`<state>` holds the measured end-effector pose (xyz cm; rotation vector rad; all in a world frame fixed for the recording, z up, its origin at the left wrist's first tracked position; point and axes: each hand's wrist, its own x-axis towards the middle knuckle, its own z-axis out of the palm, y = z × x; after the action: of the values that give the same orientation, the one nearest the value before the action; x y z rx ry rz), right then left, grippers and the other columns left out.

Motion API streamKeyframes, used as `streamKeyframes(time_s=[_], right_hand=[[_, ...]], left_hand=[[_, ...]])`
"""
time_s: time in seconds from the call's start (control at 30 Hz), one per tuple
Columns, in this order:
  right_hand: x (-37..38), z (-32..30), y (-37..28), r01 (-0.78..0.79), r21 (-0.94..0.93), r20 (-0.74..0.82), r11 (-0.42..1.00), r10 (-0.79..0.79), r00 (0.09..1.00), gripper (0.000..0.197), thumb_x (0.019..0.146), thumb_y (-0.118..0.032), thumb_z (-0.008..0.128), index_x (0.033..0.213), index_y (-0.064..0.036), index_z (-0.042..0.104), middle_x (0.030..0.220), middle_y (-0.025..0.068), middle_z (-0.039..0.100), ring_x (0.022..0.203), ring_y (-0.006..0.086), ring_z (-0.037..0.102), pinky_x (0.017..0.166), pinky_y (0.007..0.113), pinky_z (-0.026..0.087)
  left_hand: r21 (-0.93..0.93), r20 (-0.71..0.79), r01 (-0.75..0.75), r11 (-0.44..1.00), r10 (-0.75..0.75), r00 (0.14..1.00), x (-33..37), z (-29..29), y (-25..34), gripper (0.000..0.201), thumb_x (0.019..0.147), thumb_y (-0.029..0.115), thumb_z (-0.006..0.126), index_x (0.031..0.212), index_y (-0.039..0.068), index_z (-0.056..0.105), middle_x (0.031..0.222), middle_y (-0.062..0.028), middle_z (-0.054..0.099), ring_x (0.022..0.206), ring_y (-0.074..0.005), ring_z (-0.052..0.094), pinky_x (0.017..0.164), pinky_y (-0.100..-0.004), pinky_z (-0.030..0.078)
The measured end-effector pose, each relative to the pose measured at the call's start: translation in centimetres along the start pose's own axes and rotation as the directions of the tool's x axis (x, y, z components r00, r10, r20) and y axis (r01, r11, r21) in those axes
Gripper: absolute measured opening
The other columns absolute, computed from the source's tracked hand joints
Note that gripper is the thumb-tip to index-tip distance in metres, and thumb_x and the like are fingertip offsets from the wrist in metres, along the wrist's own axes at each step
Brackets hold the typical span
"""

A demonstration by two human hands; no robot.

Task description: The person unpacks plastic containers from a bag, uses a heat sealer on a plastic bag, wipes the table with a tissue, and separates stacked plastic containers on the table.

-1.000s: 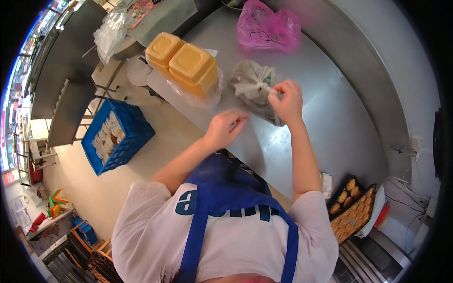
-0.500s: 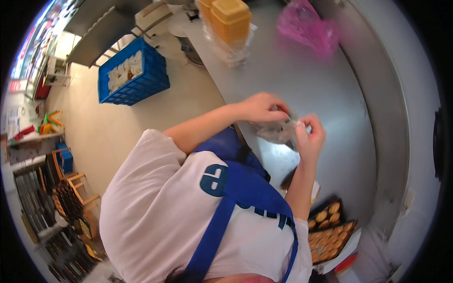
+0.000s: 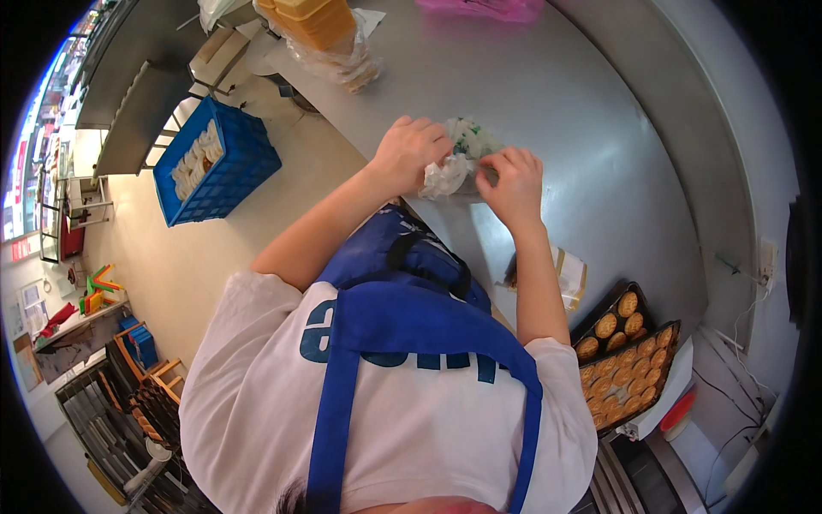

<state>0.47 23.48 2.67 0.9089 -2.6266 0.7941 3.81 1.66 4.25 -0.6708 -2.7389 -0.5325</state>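
A crumpled clear plastic bag (image 3: 469, 139) with green print lies bunched between my hands, just above or on the metal table. My left hand (image 3: 409, 156) is closed on its left side, fingers curled over the whitish gathered part. On the opposite side, my right hand (image 3: 516, 182) pinches the bag with thumb and fingers. Whatever the bag may contain is hidden by the folds.
Yellow stacked containers (image 3: 321, 24) in clear wrap and a pink plastic bag (image 3: 488, 7) are at the table's (image 3: 591, 146) far end. Trays of round baked pastries (image 3: 629, 377) sit at right, near a white carton (image 3: 567, 272). A blue crate (image 3: 233, 176) stands on the floor at left.
The bag hung spread below my hands and is now bunched between them, its green print showing. My hands have drawn level and sit farther apart. The whole view has shifted.
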Motion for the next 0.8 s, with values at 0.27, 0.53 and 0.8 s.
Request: streamKeyframes(time_s=[0.27,0.53,0.8], right_hand=[[-0.4,1.3,0.5,0.110,-0.087,-0.032,0.990,-0.113,0.993,0.006,0.066,-0.013,0.070,0.069,-0.0119,0.065,0.079,0.0005,0.059,0.083,0.0218,0.056,0.080,0.038,0.042],[-1.9,-1.6,1.2,0.012,-0.105,-0.140,0.994,-0.027,0.990,0.008,0.066,-0.010,0.068,0.071,-0.0117,0.062,0.080,0.0004,0.059,0.083,0.0215,0.056,0.079,0.037,0.041],[-4.8,-3.9,2.1,-0.144,-0.135,-0.266,0.980,0.104,0.958,0.009,0.069,-0.009,0.068,0.074,-0.0117,0.060,0.082,0.0007,0.059,0.084,0.0229,0.056,0.078,0.036,0.041]], left_hand=[[0.089,-0.045,-0.081,0.993,0.086,0.995,0.1,0.3,-0.5,0.010,0.073,0.013,0.064,0.080,0.015,0.057,0.083,-0.0007,0.056,0.083,-0.0208,0.056,0.070,-0.0346,0.039],[0.005,-0.139,0.148,0.989,-0.146,0.979,-1.6,-2.1,-1.9,0.010,0.081,0.010,0.063,0.089,0.010,0.058,0.090,-0.0045,0.059,0.089,-0.0258,0.056,0.078,-0.0375,0.041],[-0.247,-0.057,0.291,0.924,-0.314,0.948,-4.3,-2.2,-4.9,0.006,0.086,0.009,0.059,0.091,0.008,0.057,0.093,-0.0082,0.058,0.089,-0.0281,0.056,0.082,-0.0378,0.041]])
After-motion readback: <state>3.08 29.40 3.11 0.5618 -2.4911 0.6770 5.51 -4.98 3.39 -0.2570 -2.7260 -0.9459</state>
